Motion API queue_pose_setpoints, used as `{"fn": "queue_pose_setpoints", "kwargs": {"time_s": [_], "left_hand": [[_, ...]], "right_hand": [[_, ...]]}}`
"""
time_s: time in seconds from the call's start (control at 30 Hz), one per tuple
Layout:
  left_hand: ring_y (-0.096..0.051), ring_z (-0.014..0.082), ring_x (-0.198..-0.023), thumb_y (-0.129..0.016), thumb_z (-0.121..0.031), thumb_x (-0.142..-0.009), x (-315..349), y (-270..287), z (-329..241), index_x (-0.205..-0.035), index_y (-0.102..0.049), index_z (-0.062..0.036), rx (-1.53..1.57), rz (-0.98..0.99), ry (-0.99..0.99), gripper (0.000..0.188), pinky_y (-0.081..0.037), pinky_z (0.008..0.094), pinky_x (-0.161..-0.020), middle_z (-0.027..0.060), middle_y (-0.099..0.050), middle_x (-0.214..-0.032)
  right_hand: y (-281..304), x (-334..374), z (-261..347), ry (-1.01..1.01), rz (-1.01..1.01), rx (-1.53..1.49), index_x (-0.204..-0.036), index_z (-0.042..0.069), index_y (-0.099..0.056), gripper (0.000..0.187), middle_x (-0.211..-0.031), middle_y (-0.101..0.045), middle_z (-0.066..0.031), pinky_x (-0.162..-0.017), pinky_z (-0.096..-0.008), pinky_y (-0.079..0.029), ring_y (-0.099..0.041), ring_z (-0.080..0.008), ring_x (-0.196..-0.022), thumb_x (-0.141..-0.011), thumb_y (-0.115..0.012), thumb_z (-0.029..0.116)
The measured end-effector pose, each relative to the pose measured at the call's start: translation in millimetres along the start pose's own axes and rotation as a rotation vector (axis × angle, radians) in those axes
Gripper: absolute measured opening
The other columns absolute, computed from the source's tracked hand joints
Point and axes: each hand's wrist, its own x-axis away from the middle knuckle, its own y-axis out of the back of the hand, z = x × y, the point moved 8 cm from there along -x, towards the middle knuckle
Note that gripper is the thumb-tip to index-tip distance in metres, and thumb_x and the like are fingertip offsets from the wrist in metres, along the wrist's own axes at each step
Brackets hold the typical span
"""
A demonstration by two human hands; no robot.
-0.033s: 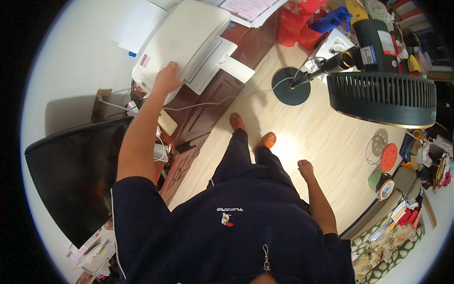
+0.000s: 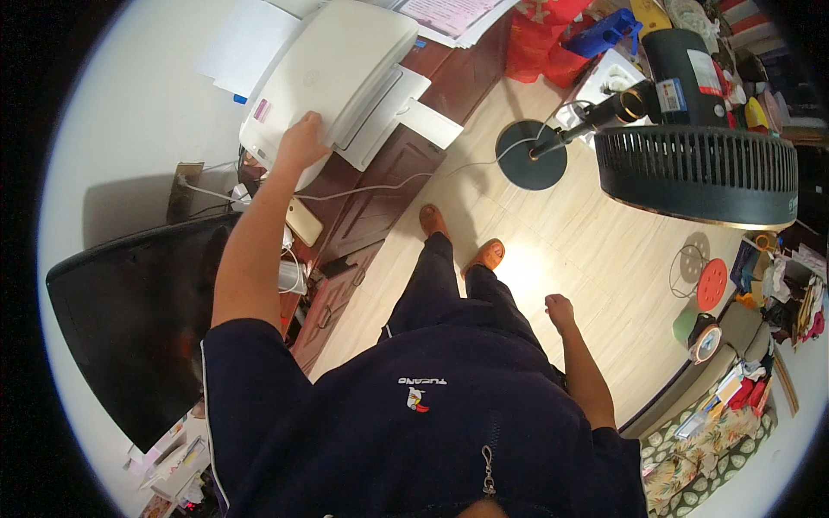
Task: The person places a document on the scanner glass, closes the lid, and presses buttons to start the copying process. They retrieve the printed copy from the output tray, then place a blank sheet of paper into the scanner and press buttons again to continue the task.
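A white printer (image 2: 332, 65) sits on the dark red wooden cabinet (image 2: 393, 168) at the upper left. On the printer's near corner lies my left hand (image 2: 302, 142), its fingers close together and bent against the casing; the lid looks closed. An extended white paper tray (image 2: 429, 121) sticks out from the printer's right side. My right hand (image 2: 560, 311) hangs beside my leg over the floor, loosely curled, with nothing visible in it. Just below the left hand, a white cable (image 2: 363, 188) runs across the cabinet front.
A black fan (image 2: 695, 177) on a round base (image 2: 531, 155) stands to the right. At the left is a black monitor (image 2: 138, 319). Red bags (image 2: 544, 52) sit at the top, a red stool (image 2: 711, 285) at the right. A phone-like slab (image 2: 302, 222) lies near my left forearm.
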Motion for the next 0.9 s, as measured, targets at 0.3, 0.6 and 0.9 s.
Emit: {"fn": "queue_pose_setpoints", "kwargs": {"time_s": [0.3,0.6,0.9], "left_hand": [[-0.057,0.0369,-0.086,-0.063,-0.006,-0.060,-3.6,-0.9,6.0,-0.092,-0.052,-0.0032,-0.002,-0.135,-0.017,0.034,-0.046,0.0430,-0.073,0.0175,-0.060,-0.089],[-0.057,0.0360,-0.089,-0.068,-0.008,-0.060,-1.0,-4.6,12.4,-0.098,-0.053,-0.0048,0.041,-0.151,0.025,0.042,-0.046,0.0419,-0.075,0.0173,-0.061,-0.094],[-0.058,0.0345,-0.092,-0.075,-0.015,-0.058,0.3,3.5,4.2,-0.103,-0.055,-0.0061,-0.010,-0.058,0.063,0.051,-0.046,0.0404,-0.078,0.0165,-0.062,-0.094]], "right_hand": [[-6.7,56.8,-15.3,-0.257,0.161,-0.240,-0.093,-0.004,-0.062,0.027,-0.083,-0.063,-0.0113,-0.064,-0.0282,-0.051,-0.060,-0.0177,-0.071,-0.081,-0.052,0.018],[-26.4,34.8,10.3,0.010,0.154,0.017,-0.093,-0.001,-0.063,0.032,-0.076,-0.064,-0.0114,-0.064,-0.0309,-0.049,-0.062,-0.0198,-0.066,-0.082,-0.051,0.026],[-39.7,25.3,49.2,0.044,0.175,0.222,-0.090,0.002,-0.064,0.036,-0.082,-0.065,-0.0155,-0.071,-0.0372,-0.048,-0.063,-0.0273,-0.073,-0.082,-0.045,0.032]]}}
